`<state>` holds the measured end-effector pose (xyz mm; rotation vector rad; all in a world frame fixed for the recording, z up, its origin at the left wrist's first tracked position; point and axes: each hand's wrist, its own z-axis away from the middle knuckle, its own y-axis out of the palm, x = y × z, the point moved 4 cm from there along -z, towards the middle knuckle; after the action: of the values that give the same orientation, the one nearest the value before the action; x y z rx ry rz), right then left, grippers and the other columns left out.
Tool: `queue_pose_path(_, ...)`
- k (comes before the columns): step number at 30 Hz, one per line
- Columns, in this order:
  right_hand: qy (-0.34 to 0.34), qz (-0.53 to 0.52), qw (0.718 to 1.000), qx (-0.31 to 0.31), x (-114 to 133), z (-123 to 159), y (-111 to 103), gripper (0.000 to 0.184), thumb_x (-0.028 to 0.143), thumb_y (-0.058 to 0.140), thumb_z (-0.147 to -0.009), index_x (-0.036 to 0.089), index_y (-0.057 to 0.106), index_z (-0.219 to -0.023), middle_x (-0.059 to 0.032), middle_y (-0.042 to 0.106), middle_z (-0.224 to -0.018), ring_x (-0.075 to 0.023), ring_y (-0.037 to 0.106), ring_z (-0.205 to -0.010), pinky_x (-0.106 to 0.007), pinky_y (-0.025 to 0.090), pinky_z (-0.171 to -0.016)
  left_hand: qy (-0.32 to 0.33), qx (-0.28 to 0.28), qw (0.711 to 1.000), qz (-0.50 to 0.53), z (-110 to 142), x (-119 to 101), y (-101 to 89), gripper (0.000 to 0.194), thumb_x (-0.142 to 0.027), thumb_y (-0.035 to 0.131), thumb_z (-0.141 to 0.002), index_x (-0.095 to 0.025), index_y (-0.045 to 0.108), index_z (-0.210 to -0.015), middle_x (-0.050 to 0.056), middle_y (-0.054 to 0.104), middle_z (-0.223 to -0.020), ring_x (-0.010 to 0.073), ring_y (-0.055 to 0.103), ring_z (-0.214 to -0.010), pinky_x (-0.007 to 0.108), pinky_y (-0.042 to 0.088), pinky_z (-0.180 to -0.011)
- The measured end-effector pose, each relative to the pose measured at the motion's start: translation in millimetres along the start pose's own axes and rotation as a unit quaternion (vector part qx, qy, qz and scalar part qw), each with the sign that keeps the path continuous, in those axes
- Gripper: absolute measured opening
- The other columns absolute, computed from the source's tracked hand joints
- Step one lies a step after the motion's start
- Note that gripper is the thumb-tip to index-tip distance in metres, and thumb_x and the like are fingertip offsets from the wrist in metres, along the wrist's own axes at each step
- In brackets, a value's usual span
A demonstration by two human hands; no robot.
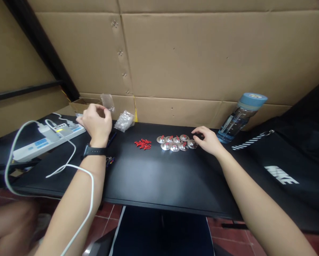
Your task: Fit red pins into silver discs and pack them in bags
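In the head view, the metal discs [174, 147] lie in two rows at the middle of the black table [159, 181], red loops on them. The right hand [206, 140] is just beside the rightmost disc, thumb and fingers apart; whether a fingertip touches it I cannot tell. A heap of red cords [142, 144] lies a little to the left of the discs, with bare table between.

The left hand [97, 122] is raised over the table's left part, fingers curled and thumb near the forefinger. A clear pouch [108, 102] shows right behind its fingertips, but I cannot tell whether they pinch it. The hand partly hides an open box [81, 105]; a second clear packet [124, 121] lies near the wall [188, 57].

A white power strip [28, 151] with plugs sits left of that hand, and its cable [91, 188] passes across the left forearm below the watch [94, 150]. Beside the wrist lie some trinkets [110, 161], too small to make out. On the far side, a tilted-looking bottle [239, 117] stands close behind the right hand, and a black bag [306, 142] fills the right end.
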<state>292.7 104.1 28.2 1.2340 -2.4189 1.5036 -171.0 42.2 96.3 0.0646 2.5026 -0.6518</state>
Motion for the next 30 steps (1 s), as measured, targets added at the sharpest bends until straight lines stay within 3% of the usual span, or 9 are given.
queue_pose_path(3, -0.05, 0.005, 0.999, -0.01, 27.6, 2.2, 3.2, 0.018, 0.026, 0.06, -0.095, 0.022, 0.073, -0.106, -0.0111, 0.072, -0.113, -0.0291, 0.068, -0.108, -0.046, 0.052, -0.096, 0.09, 0.011, 0.995, 0.037, 19.2, -34.3, 0.8, 0.014, -0.025, 0.054, -0.096, -0.019, 0.064, -0.104, 0.012, 0.075, -0.117, 0.032, 0.064, -0.115, 0.05, 0.03, -0.107)
queue_pose_path(7, -0.107, 0.02, 0.991, 0.075, 73.6, 9.8, 25.8, 0.022, 0.023, 0.058, -0.1, 0.025, 0.071, -0.117, -0.0103, 0.072, -0.126, -0.0292, 0.064, -0.115, -0.045, 0.046, -0.098, 0.242, 0.149, 0.957, 0.054, 65.9, -82.0, 27.0, 0.007, -0.023, 0.057, -0.096, -0.022, 0.064, -0.096, 0.008, 0.078, -0.115, 0.0282, 0.066, -0.115, 0.049, 0.029, -0.104)
queue_pose_path(10, -0.123, 0.053, 0.984, 0.116, 97.8, 13.8, 44.3, 0.029, 0.021, 0.057, -0.101, 0.026, 0.067, -0.128, -0.0102, 0.069, -0.137, -0.0296, 0.061, -0.124, -0.044, 0.041, -0.098, 0.308, 0.222, 0.925, 0.03, 99.5, -99.3, 55.6, 0.012, -0.021, 0.053, -0.099, -0.021, 0.065, -0.099, 0.012, 0.078, -0.112, 0.03, 0.065, -0.117, 0.05, 0.032, -0.098)
queue_pose_path(15, -0.116, 0.116, 0.981, 0.103, 108.9, 12.4, 63.3, 0.023, 0.023, 0.06, -0.103, 0.022, 0.068, -0.125, -0.0116, 0.071, -0.131, -0.0286, 0.061, -0.115, -0.043, 0.037, -0.092, 0.331, 0.268, 0.904, -0.026, 119.6, -98.3, 88.5, 0.023, -0.012, 0.05, -0.096, -0.018, 0.07, -0.104, 0.016, 0.078, -0.107, 0.0345, 0.061, -0.121, 0.053, 0.035, -0.095)
queue_pose_path(20, -0.114, 0.149, 0.977, 0.103, 105.3, 9.6, 73.2, 0.017, 0.028, 0.061, -0.106, 0.024, 0.071, -0.118, -0.0089, 0.073, -0.124, -0.0277, 0.059, -0.112, -0.042, 0.032, -0.091, 0.404, 0.284, 0.869, 0.03, 126.8, -107.0, 84.6, 0.044, -0.011, 0.053, -0.094, -0.022, 0.064, -0.135, 0.014, 0.069, -0.137, 0.0319, 0.056, -0.128, 0.049, 0.039, -0.096)
queue_pose_path(25, -0.119, 0.111, 0.981, 0.105, 99.3, 7.8, 73.6, 0.012, 0.03, 0.062, -0.106, 0.023, 0.072, -0.107, -0.0063, 0.075, -0.115, -0.0249, 0.058, -0.107, -0.041, 0.029, -0.09, 0.412, 0.299, 0.86, 0.022, 134.2, -111.7, 84.5, 0.037, -0.013, 0.052, -0.095, -0.02, 0.07, -0.127, 0.016, 0.07, -0.133, 0.0367, 0.053, -0.129, 0.053, 0.038, -0.096)
queue_pose_path(30, -0.139, 0.055, 0.982, 0.113, 104.9, 12.8, 66.1, 0.011, 0.028, 0.063, -0.104, 0.022, 0.07, -0.098, -0.0059, 0.075, -0.106, -0.0235, 0.059, -0.102, -0.04, 0.028, -0.09, 0.416, 0.348, 0.839, 0.055, 130.9, -107.1, 86.0, 0.033, -0.018, 0.052, -0.097, -0.023, 0.07, -0.125, 0.012, 0.072, -0.128, 0.0321, 0.057, -0.12, 0.047, 0.039, -0.092)
